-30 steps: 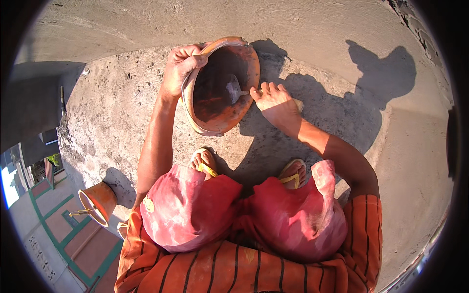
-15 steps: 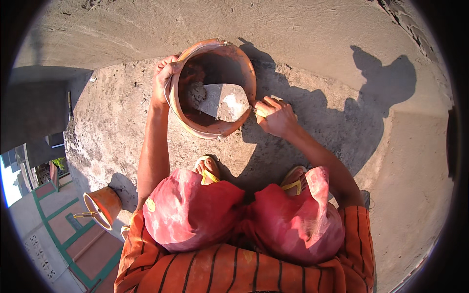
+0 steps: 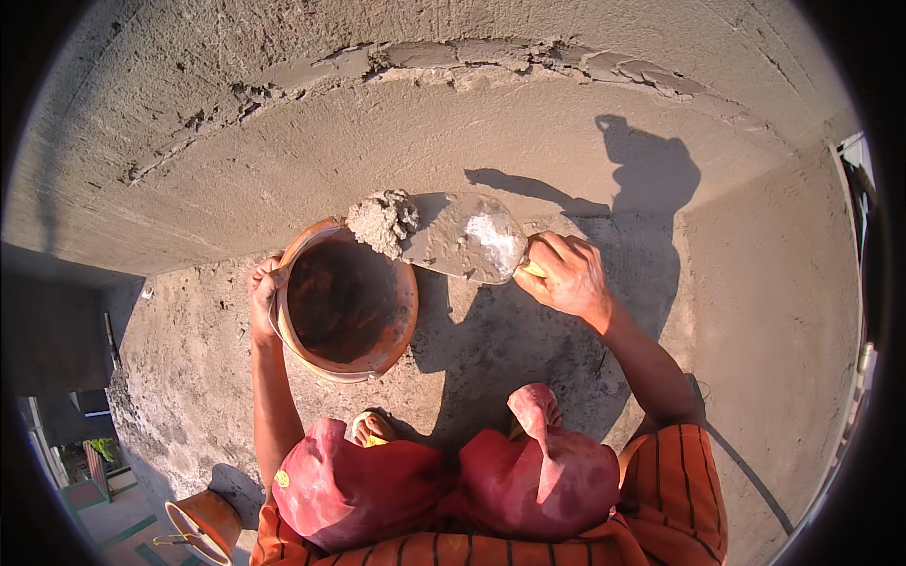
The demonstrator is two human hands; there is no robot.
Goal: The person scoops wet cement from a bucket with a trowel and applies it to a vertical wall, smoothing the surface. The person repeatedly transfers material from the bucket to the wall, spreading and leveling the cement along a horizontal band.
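My left hand (image 3: 266,294) grips the rim of an orange bucket (image 3: 400,329) on its left side, near the wire handle. The bucket's mouth faces me, and its inside looks dark, with residue on the walls. My right hand (image 3: 569,274) is closed round the yellow handle of a trowel (image 3: 472,236). The flat metal blade points left, above the bucket's upper right rim. A lump of wet grey mortar (image 3: 383,223) sits on the blade's far end, and a pale smear shows near the handle.
A plastered wall (image 3: 453,132) rises ahead, crossed by a rough ridge of mortar (image 3: 444,55). Another plastered wall (image 3: 774,311) stands at the right. A second orange bucket (image 3: 208,521) lies tilted at lower left. My sandalled foot (image 3: 373,429) rests on the rough concrete floor (image 3: 203,344).
The trowel has come up out of the bucket with mortar on its tip. My left hand and the bucket sit lower and further left in view; more of the wall shows.
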